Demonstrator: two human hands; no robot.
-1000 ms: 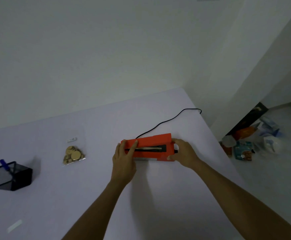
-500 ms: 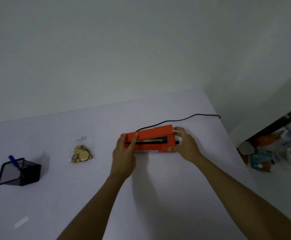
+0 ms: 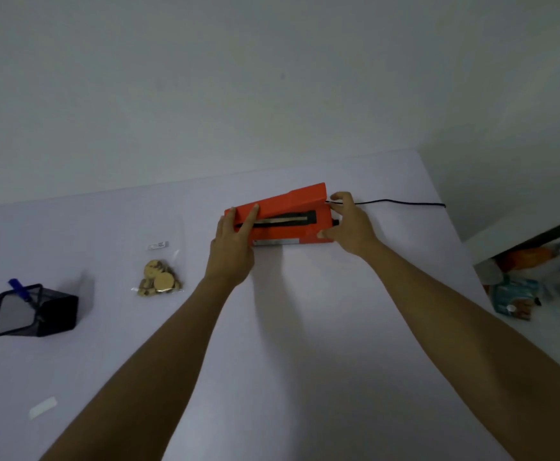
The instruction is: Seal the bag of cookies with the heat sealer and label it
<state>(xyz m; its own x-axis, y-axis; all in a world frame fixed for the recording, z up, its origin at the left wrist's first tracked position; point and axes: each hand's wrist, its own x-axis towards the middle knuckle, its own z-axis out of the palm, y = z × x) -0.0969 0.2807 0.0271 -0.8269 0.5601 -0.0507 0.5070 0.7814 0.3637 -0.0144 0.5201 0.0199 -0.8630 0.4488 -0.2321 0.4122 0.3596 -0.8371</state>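
Leftward, cookies (image 3: 159, 280) bagged, pen (image 3: 19, 287) in holder (image 3: 35, 312)

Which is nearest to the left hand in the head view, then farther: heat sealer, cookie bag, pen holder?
1. Heat sealer: touching the left hand.
2. Cookie bag: on the table, to its left.
3. Pen holder: far left, with a blue pen.

black mesh pen holder (image 3: 35, 311) tipped on its side on the white table (image 3: 305, 361), blue pen (image 3: 19, 287) stuck inside, blurry clutter (image 3: 531, 284) piled on the floor at right
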